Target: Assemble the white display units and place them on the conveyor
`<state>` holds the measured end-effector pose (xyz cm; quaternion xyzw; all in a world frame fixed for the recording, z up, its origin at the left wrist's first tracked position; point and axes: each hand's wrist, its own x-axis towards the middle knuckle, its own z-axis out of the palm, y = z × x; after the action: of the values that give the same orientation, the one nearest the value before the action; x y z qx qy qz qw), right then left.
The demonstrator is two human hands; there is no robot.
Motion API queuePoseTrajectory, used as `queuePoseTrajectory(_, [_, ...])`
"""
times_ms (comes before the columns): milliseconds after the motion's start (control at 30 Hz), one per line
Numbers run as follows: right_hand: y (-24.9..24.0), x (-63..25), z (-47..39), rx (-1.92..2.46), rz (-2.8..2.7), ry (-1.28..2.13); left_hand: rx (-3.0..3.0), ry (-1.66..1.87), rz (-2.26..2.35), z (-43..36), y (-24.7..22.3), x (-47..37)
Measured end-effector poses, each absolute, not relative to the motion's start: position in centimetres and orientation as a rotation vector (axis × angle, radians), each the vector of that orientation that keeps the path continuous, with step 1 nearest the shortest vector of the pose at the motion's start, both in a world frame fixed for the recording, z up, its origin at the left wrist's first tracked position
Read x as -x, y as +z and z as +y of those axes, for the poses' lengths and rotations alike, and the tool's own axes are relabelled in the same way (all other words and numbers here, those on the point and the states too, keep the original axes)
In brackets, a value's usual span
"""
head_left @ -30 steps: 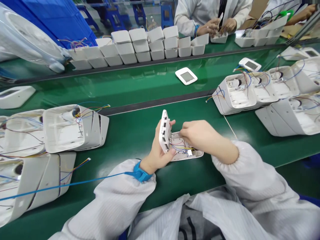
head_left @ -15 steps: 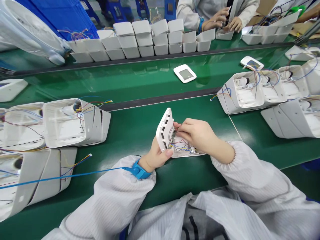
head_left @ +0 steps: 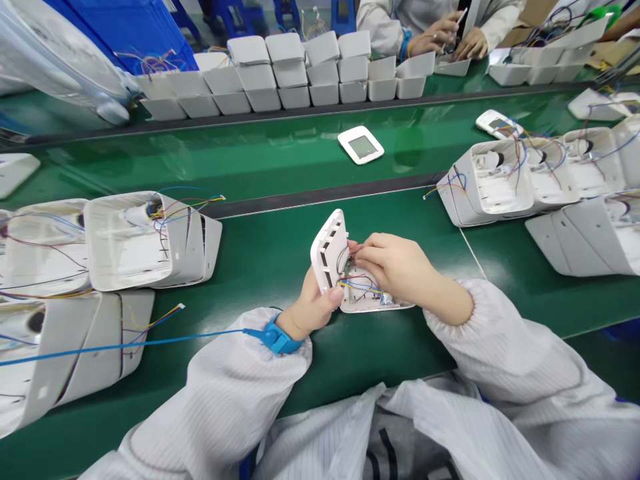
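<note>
My left hand (head_left: 313, 310) grips a white panel (head_left: 330, 252) tilted up on its edge, thumb at its lower corner. Beside the panel's foot lies a white shallow housing (head_left: 357, 308), open side up, with red, blue and yellow wires (head_left: 361, 285) and small parts inside. The wires run between the two pieces. My right hand (head_left: 393, 263) reaches over the housing, its fingers pinched together close to the panel's inner face. Whatever lies between those fingertips is too small and covered to make out. A blue strap with a cord circles my left wrist.
White casings with wires stand at left (head_left: 135, 243) and right (head_left: 493, 180). A white framed display (head_left: 361, 145) lies on the green strip beyond a dark rail (head_left: 320, 195). Stacked white boxes (head_left: 290, 73) line the back; another person's hands (head_left: 450, 40) work there.
The display on the green strip has shifted slightly left, and so has the white device at the far right. My hands keep nearly the same pose around the panel and housing.
</note>
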<state>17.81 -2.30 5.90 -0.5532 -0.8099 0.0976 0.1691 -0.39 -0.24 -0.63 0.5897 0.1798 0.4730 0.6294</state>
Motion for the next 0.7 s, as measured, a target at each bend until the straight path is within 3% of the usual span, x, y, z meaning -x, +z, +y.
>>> queuePoseTrajectory(700, [5.5,-17.6,-2.0,1.52,-2.372,0.205,-1.528,0.963,0.47,-0.3,0.5,0.6])
